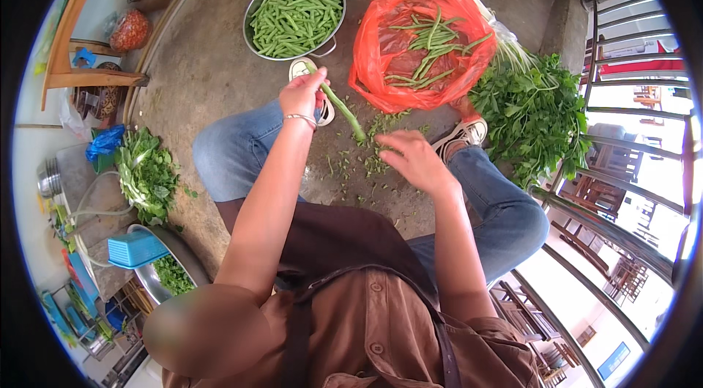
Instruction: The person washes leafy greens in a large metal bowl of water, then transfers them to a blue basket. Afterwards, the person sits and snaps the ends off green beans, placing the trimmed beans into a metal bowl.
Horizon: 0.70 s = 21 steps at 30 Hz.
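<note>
My left hand (302, 92) grips one long green bean (345, 112) near its upper end, so the rest slants down to the right. Close to the bean's lower tip is my right hand (407, 156), its fingers apart and slightly curled, with nothing seen in them. Beyond my left hand stands a metal colander (251, 50) with two handles, heaped with short pieces of green bean (296, 17). An open red plastic bag (367, 53) to its right holds a small number of long whole beans (434, 42).
Bean trimmings (379, 160) litter the concrete floor (208, 58) between my feet. Leafy celery (533, 107) and pale-stemmed greens (513, 42) lie at right, before a metal railing (637, 107). At left are leafy greens (144, 173), a blue plastic basket (137, 249) and a steel basin (147, 272).
</note>
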{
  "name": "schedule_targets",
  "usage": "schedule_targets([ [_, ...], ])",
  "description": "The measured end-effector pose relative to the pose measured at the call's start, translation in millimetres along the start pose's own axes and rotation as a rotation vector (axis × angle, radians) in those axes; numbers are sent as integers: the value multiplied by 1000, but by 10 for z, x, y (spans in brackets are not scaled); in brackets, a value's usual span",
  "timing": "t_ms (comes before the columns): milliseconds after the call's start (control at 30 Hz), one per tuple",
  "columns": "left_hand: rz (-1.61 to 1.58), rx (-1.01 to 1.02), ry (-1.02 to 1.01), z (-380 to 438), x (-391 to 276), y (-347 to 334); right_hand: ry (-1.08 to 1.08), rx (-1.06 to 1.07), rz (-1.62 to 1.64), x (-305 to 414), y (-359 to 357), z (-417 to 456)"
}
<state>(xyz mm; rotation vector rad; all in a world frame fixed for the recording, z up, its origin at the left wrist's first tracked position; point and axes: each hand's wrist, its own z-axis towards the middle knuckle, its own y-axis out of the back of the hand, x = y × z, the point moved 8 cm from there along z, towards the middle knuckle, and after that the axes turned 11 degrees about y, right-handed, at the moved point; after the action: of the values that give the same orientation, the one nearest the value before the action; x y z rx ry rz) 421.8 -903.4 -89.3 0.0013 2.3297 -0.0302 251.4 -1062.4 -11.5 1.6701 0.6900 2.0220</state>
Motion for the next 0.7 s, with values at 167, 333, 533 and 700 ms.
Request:
schedule_targets([
  [167,184,33,-27,-326,200,-372,-318,-45,-134,-370,-177,192],
  [333,76,157,259,-55,647,-492,-164,-221,-276,-190,-189,411],
  [533,-191,486,533,391,1277,-710,-285,-410,161,-612,-112,394],
  [700,-357,763,788,366,1466,-1218,-576,-632,353,-1910,-256,214],
])
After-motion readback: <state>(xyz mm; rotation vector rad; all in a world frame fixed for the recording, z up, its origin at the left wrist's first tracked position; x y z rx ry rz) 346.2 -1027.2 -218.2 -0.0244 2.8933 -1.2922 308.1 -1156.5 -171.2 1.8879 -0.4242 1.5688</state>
